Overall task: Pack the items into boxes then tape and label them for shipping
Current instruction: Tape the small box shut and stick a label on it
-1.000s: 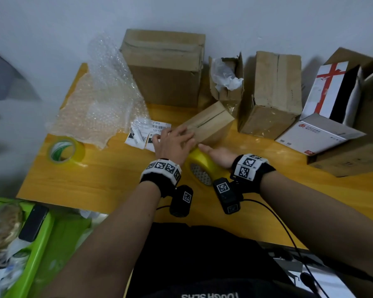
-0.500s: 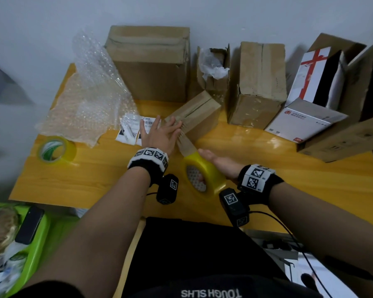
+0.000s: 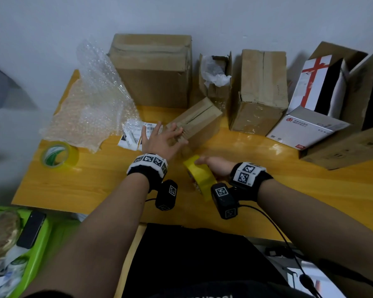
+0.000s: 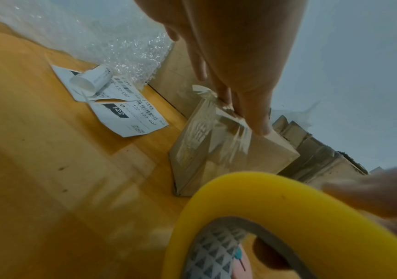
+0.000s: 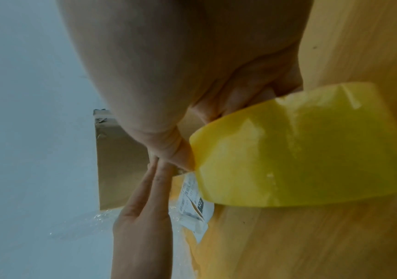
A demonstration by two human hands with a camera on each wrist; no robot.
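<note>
While L hand (image 3: pixel 162 139) flat on box (image 3: pixel 199 119) | R hand (image 3: pixel 216 168) holds tape (image 3: pixel 199 176) | wood table (image 3: pixel 267 168)

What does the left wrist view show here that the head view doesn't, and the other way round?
Only the left wrist view shows the clear tape wrinkled over the small box's end, the patterned core inside the yellow tape roll, and the labels' printed 122.

Only the head view shows the second tape roll, the larger boxes along the wall, and the phone on a green tray.

Both show the left hand with straight fingers pressing the small box, the right hand holding the yellow tape roll, the labels and the bubble wrap.
</note>
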